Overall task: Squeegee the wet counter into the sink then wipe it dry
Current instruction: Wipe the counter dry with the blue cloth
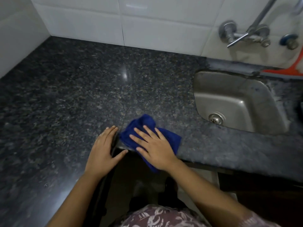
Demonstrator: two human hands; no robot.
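A dark speckled granite counter point(68, 89) fills the left and middle of the view. A blue cloth point(141, 126) lies bunched at the counter's front edge, partly hanging over it. My right hand point(154, 145) presses flat on the cloth with fingers spread. Beside it, my left hand point(103, 149) rests flat on the counter's inner corner edge, holding nothing. A steel sink point(232, 102) with a round drain is set into the counter at the right. An orange squeegee point(288, 71) lies behind the sink at the far right edge.
White wall tiles point(101, 22) rise behind the counter. A chrome wall tap point(242, 35) with a long pipe hangs above the sink. The counter forms an L around my body, with a dark cabinet gap below.
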